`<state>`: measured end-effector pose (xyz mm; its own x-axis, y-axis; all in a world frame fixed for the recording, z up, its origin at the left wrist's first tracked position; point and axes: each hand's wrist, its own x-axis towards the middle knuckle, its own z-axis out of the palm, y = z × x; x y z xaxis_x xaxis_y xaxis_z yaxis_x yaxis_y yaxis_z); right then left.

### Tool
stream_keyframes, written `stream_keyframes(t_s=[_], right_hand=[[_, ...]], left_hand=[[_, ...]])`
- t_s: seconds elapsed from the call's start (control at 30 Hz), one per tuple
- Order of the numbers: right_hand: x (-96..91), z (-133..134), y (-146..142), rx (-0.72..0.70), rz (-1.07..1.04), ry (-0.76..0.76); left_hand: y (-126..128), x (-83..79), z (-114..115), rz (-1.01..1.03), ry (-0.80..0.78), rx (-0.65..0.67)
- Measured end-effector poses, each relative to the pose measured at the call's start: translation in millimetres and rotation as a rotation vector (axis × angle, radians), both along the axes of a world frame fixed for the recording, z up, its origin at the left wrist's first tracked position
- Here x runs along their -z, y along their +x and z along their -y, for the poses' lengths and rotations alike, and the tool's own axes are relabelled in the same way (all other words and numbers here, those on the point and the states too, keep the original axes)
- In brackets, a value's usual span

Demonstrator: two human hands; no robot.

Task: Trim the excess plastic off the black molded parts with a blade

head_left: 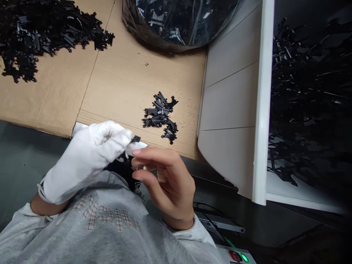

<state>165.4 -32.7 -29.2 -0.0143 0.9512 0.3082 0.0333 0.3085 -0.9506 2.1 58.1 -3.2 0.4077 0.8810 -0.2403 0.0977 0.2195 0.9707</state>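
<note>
My left hand [92, 157], in a white glove, pinches a small black plastic part [136, 139] that sticks out past its fingertips. Most of that part is hidden by the glove. Close beside it is my bare right hand [167, 179], its fingers curled and thumb and forefinger held near each other. A small, shiny, dark piece [140, 167] shows at its fingertips; its kind cannot be made out. On the cardboard just beyond my hands lies a small pile of black plastic parts [159, 115].
A large heap of black plastic parts [52, 33] covers the far left of the cardboard [118, 84]. At the back stands a bulging clear bag [178, 25] of dark parts. A white bin [262, 110] with more black parts rises on the right. Below it glows a green button [244, 257].
</note>
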Motion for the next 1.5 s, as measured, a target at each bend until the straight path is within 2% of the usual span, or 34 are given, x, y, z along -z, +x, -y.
stream_keyframes(t_s=[0.13, 0.37, 0.77, 0.87, 0.93, 1.03, 1.1, 1.17, 1.23, 1.33, 1.4, 1.5], right_hand=[[3.5, -1.6, -2.1, 0.0, 0.012, 0.011], [5.9, -8.0, -3.1, -0.003, 0.008, 0.061], [3.6, -3.6, 0.6, 0.067, -0.029, -0.005], [5.1, -2.5, 3.2, 0.092, 0.032, -0.046], [3.5, -2.9, 4.3, 0.133, 0.11, -0.082], [-2.2, -3.9, 6.7, 0.18, 0.213, -0.118], [-5.8, -5.7, 12.1, 0.203, 0.291, -0.137], [-6.7, -10.2, 22.5, 0.244, 0.407, -0.119], [-4.1, -17.8, 37.2, 0.291, 0.577, -0.135], [4.7, -32.0, 61.3, 0.373, 0.813, -0.196], [11.2, -40.9, 74.6, 0.408, 0.908, -0.276], [18.6, -50.6, 85.8, 0.438, 0.979, -0.361]], left_hand=[[4.7, 0.1, 0.5, 0.066, 0.013, -0.002], [3.3, 2.5, 1.4, 0.033, 0.078, -0.016], [1.3, 5.1, 0.0, -0.035, 0.046, -0.02], [2.1, 4.0, -0.9, -0.038, 0.016, -0.007], [4.8, 2.8, 0.4, -0.018, -0.003, 0.057], [12.4, 3.1, 4.7, 0.111, -0.062, 0.163], [15.8, 7.0, 4.4, 0.163, -0.088, 0.154], [11.1, 14.0, -2.7, 0.048, -0.057, 0.082], [-6.1, 22.1, -17.3, -0.242, 0.076, -0.065], [-52.3, 31.6, -48.4, -0.785, 0.363, -0.365], [-85.9, 34.7, -70.3, -1.06, 0.428, -0.492], [-122.1, 34.6, -97.5, -1.269, 0.418, -0.478]])
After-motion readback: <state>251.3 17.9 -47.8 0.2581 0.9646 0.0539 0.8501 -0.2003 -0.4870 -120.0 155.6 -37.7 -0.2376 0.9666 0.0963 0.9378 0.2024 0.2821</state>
